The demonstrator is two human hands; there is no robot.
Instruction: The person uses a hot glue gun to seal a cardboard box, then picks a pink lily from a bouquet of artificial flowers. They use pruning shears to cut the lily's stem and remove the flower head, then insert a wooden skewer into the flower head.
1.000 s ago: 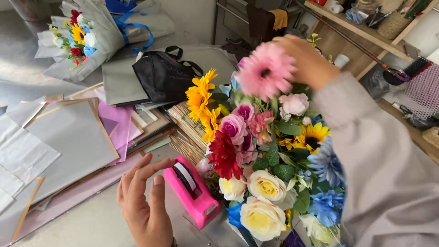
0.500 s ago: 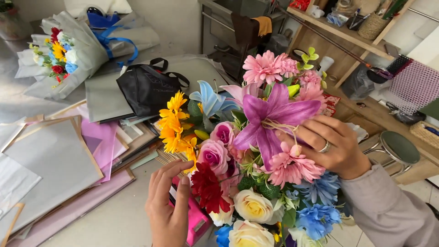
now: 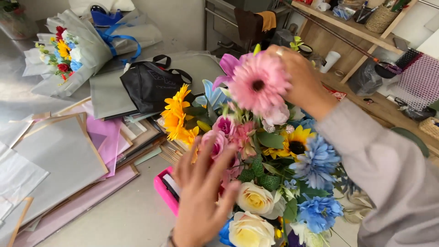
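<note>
A big mixed bouquet (image 3: 270, 178) fills the middle: yellow sunflowers, pink and cream roses, blue blooms. My right hand (image 3: 299, 77) is above it, fingers closed on a pink gerbera (image 3: 258, 84) whose head faces me. My left hand (image 3: 201, 192) is lifted with fingers spread, its fingertips against the pink roses on the bouquet's left side. Under that hand sits a pink tape dispenser (image 3: 164, 190), mostly hidden.
Grey and pink wrapping sheets (image 3: 59, 155) lie stacked at the left. A black bag (image 3: 151, 84) rests behind them. A finished wrapped bouquet with blue ribbon (image 3: 77, 48) lies at the far left. Wooden shelves (image 3: 366, 32) and a white cup (image 3: 330, 61) stand at the right.
My right hand has risen from low in the bouquet to its top, now with the pink gerbera. My left hand moved up from the tape dispenser to the roses.
</note>
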